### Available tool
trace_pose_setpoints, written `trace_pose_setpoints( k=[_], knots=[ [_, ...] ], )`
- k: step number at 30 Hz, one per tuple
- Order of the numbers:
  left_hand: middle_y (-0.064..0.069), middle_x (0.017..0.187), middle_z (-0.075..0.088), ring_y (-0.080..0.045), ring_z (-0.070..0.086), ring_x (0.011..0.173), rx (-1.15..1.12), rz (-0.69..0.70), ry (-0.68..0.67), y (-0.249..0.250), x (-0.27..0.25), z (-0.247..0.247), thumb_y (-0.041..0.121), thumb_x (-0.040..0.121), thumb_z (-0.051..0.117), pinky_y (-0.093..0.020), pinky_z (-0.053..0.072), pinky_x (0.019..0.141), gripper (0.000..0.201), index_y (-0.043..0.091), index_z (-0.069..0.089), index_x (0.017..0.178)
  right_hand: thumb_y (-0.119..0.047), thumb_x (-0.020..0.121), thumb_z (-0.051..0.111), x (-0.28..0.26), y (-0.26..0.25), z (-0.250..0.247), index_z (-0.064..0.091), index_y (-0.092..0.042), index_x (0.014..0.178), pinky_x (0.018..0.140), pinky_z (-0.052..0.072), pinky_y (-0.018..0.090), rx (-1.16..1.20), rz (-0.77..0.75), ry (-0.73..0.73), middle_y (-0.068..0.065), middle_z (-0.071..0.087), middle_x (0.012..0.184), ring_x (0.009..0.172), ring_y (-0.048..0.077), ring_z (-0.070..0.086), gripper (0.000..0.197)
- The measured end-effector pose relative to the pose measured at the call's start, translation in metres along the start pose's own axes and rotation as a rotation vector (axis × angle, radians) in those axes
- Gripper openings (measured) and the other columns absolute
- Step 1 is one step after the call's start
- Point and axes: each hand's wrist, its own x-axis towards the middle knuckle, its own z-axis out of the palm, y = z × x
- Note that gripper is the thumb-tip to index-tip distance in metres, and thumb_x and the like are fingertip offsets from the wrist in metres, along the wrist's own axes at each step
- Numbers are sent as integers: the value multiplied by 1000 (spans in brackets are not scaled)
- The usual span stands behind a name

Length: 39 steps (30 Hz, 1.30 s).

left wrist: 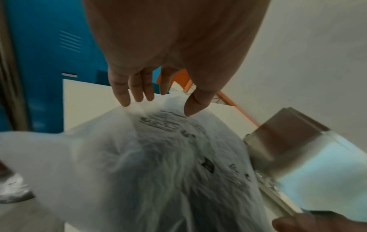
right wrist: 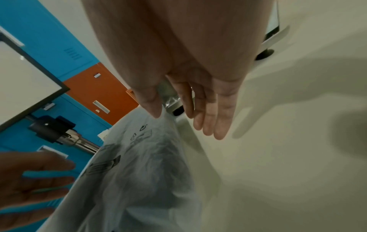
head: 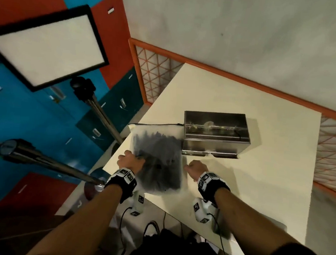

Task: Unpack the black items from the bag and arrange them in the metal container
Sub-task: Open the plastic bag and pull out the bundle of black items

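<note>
Hands at the bag, fingers straight, nothing clamped.

Left hand [head: 130, 161] with straight fingertips [left wrist: 127, 100] touching the left edge of the translucent bag [head: 156, 158]; right hand [head: 197, 169] loose and apart just beside its right edge, thumb tip near the plastic. Black items [head: 158, 156] bunched inside, bag lying flat on the cream table [head: 259, 184]. Metal container [head: 215, 131] just beyond the bag's far right corner, touching or nearly so. Light panel on a stand [head: 46, 47] far left.
</note>
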Motion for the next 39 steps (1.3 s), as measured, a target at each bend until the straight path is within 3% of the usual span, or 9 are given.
trace_pose_setpoints(
  k=[11, 17, 19, 22, 26, 29, 33, 36, 39],
  knots=[
    [-24, 142, 49, -42, 52, 128, -194, -6, -186, -5, 20, 7, 48, 84, 77, -44, 45, 102, 91, -4, 32, 143, -53, 74, 74, 30, -40, 29, 62, -13, 124, 94, 53, 47, 239, 17, -57, 9, 66, 123, 110, 33, 61, 65],
    [-17, 119, 71, -32, 68, 105, -361, 98, -300, -11, 21, 15, 57, 74, 80, -39, 54, 98, 76, -1, 66, 122, -36, 84, 75, 16, -61, 43, 64, -12, 117, 77, 50, 29, 283, -104, -145, 6, 69, 106, 95, 25, 65, 42],
    [-15, 114, 73, -29, 70, 102, -489, 85, -368, -18, 17, 14, 60, 61, 84, -44, 56, 97, 80, 4, 70, 116, -34, 80, 78, 13, -64, 48, 62, -12, 119, 91, 52, 34, 309, -158, -166, 7, 70, 112, 100, 24, 66, 48],
    [-11, 114, 72, -31, 68, 107, -654, 81, -499, -24, 1, 9, 37, 73, 88, -50, 55, 97, 53, 15, 66, 115, -32, 66, 87, 12, -64, 51, 58, -13, 121, 97, 51, 39, 327, -228, -195, 5, 69, 116, 104, 21, 65, 65],
    [-9, 122, 71, -29, 66, 116, -691, 286, -461, -34, -5, 8, 36, 55, 98, -51, 53, 101, 87, 14, 60, 131, -28, 49, 93, 13, -57, 49, 53, -19, 120, 97, 52, 45, 356, -330, -162, 0, 69, 113, 105, 17, 66, 82],
    [0, 120, 71, -17, 67, 112, -632, 420, -412, -30, -21, -8, 30, 57, 93, -39, 55, 97, 81, 19, 59, 129, -28, 44, 95, 5, -52, 38, 48, -21, 129, 100, 51, 45, 473, -375, -148, -1, 69, 117, 110, 15, 65, 98],
    [9, 103, 76, -13, 71, 99, -603, 570, -381, -19, -40, -26, 13, 67, 92, -28, 60, 83, 56, 19, 66, 116, -3, 62, 89, -30, -52, 9, 58, -9, 127, 102, 50, 41, 534, -523, -133, 6, 71, 117, 112, 19, 66, 72],
    [21, 99, 75, 1, 70, 94, -665, 656, -406, 0, -59, -43, -2, 74, 85, -17, 55, 79, 46, 25, 66, 106, 12, 72, 76, -54, -46, -10, 69, -18, 107, 89, 55, 30, 489, -619, -54, -2, 75, 101, 99, 13, 70, 47],
    [2, 120, 73, -12, 67, 115, -727, 710, -445, 17, -67, -49, 5, 75, 87, -24, 54, 93, 60, 12, 59, 128, 11, 75, 72, -66, -35, -14, 70, -20, 74, 68, 55, 30, 448, -601, -11, -11, 71, 70, 69, 4, 65, 31]
  ],
)
